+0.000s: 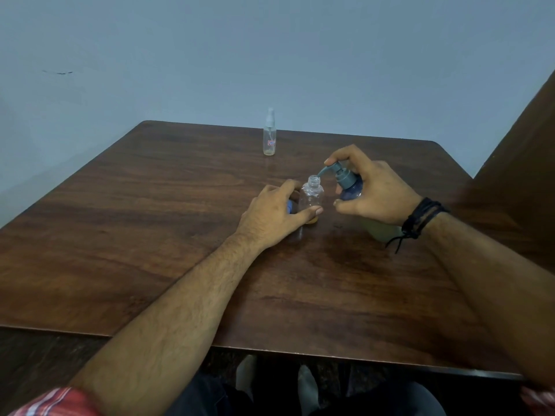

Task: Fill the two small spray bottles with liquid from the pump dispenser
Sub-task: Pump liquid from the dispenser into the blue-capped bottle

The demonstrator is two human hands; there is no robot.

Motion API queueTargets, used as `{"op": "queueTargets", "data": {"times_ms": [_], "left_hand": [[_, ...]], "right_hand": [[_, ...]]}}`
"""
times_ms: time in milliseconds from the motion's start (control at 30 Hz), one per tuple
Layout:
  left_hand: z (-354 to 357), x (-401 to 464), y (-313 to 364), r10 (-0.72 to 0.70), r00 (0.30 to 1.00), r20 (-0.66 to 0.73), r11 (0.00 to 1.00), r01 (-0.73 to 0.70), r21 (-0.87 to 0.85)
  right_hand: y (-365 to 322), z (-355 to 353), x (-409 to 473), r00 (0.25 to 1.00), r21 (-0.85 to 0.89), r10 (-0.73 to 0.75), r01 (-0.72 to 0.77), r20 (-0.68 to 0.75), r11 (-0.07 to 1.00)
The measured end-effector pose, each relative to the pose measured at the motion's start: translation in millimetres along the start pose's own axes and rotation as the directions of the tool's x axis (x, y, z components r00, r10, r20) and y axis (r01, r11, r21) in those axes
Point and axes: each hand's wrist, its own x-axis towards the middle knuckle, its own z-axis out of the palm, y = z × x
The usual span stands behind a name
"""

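Observation:
A small clear bottle (312, 197) with its cap off stands upright near the table's middle, a little amber liquid at its bottom. My left hand (274, 216) grips it at the base; something blue, partly hidden, shows under that palm. My right hand (372, 190) holds the pump dispenser (350, 187), a blue-topped bottle tilted left, with the index finger on its grey pump head. The grey nozzle tip sits right over the open neck. A second clear spray bottle (269, 136), capped, with a red-and-white label, stands alone at the table's far edge.
The dark wooden table (150, 220) meets a pale blue wall at the back. A dark brown panel (522, 163) rises at the right. A black cord bracelet is on my right wrist. My knees and the floor show below the near edge.

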Motion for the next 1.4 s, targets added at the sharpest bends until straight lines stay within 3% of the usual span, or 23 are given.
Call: {"op": "queueTargets", "data": {"times_ms": [1400], "left_hand": [[-0.6, -0.5, 1.4, 0.004, 1.0, 0.003, 1.0, -0.004, -0.005]], "right_hand": [[-4.3, 1.0, 1.2, 1.0, -0.031, -0.005, 0.005, 0.015, 1.0]]}}
